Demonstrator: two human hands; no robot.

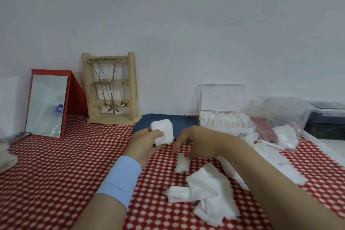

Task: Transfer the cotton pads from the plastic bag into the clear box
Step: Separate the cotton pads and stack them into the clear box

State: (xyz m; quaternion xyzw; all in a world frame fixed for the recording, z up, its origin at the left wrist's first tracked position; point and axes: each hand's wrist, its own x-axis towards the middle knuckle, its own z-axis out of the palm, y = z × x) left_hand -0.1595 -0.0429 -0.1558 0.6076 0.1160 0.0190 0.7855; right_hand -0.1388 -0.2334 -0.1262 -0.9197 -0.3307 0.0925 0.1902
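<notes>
Far to the left of my left grip, a mirror (46, 106) in a red frame leans by the wall, and a wooden stand (112, 87) with necklaces is next to it. My left grip (147, 142) is curled round a small stack of cotton pads (162, 132), with my thumb on the front. It holds the stack up a little above the counter (65, 164) with its red dotted cloth. Behind the stack lies a blue tray (183, 122). Just to the right is my right grip (188, 140). Its fingers hang loose and point down, and it holds nothing that I can see. One small pad (182, 162) lies right under those fingers. A messy pile of pads (211, 192) lies nearer to me than that. Past my right grip, back by the wall, stands the clear box (225, 119) with its lid up. Rows of pads are in it already. Further right sits the plastic bag (280, 115), all crumpled, with a few pads inside. I think I am gathering loose pads into a neat stack. Next, my right grip should pinch the small pad softly, because the pads are thin and floppy, and lay it on the stack. Then the stack must go right and back, into a free spot in the box.
</notes>
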